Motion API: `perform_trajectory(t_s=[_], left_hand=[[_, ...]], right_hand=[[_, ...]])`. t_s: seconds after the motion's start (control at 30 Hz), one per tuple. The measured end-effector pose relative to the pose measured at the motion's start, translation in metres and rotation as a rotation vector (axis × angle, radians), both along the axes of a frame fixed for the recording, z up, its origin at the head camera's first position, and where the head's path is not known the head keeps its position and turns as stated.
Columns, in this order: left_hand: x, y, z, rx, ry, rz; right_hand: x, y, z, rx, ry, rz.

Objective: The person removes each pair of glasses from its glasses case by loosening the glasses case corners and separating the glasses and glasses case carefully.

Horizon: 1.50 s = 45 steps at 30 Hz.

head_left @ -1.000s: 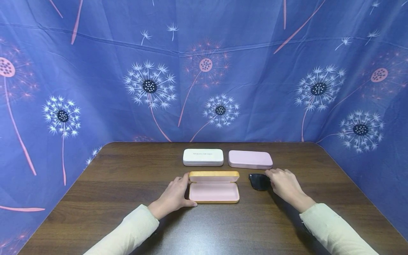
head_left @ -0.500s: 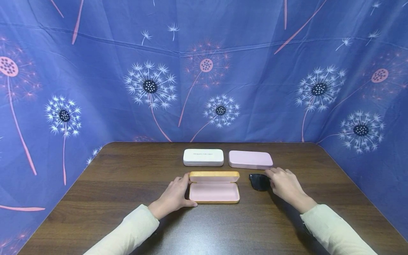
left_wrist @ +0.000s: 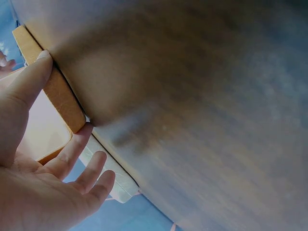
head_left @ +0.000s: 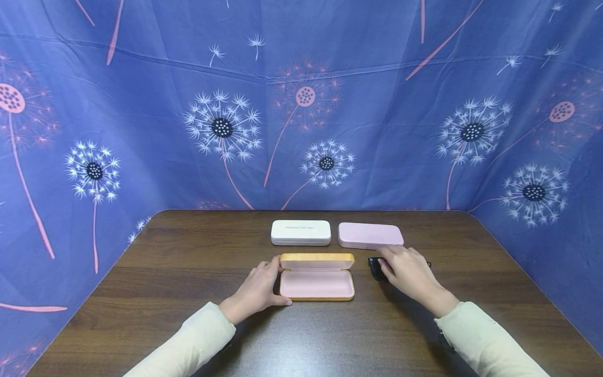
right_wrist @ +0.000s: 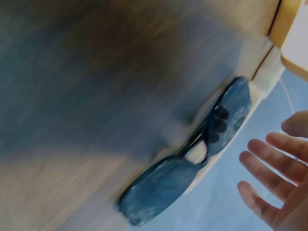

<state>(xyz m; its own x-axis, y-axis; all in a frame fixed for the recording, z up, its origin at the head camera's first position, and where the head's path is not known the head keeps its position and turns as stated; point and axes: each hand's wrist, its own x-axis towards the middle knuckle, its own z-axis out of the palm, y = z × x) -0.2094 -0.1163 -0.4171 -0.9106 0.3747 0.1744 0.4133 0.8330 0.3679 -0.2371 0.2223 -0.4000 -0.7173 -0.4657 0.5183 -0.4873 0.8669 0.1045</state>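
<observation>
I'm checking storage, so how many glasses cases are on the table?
3. The white case lies at the back, the pink case to its right, and the open yellow case in front of the white one, with the left hand holding its left end. No others show.

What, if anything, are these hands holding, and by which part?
The left hand grips the open orange case by its left end; the right hand, near the sunglasses, holds nothing.
</observation>
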Motion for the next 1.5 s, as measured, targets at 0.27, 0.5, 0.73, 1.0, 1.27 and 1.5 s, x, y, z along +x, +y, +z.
perform_trajectory(t_s=[0.27, 0.5, 0.73, 1.0, 1.27, 1.5], left_hand=[[-0.001, 0.000, -0.001, 0.005, 0.004, -0.003], [-0.002, 0.000, -0.001, 0.005, 0.003, 0.003], [-0.001, 0.000, -0.001, 0.001, 0.003, -0.004], [-0.001, 0.000, -0.001, 0.014, 0.015, -0.004], [-0.002, 0.000, -0.001, 0.014, 0.033, -0.008], [-0.002, 0.000, -0.001, 0.017, 0.036, -0.012]], right_hand=[[0.004, -0.021, 0.003, -0.050, -0.014, 0.049], [0.004, -0.037, 0.005, -0.098, -0.049, 0.077], [0.002, -0.048, 0.008, -0.137, -0.069, 0.110], [-0.002, -0.056, 0.007, -0.149, -0.121, 0.122], [-0.007, -0.059, 0.005, -0.168, -0.165, 0.127], [-0.009, -0.061, 0.003, -0.186, -0.252, 0.116]])
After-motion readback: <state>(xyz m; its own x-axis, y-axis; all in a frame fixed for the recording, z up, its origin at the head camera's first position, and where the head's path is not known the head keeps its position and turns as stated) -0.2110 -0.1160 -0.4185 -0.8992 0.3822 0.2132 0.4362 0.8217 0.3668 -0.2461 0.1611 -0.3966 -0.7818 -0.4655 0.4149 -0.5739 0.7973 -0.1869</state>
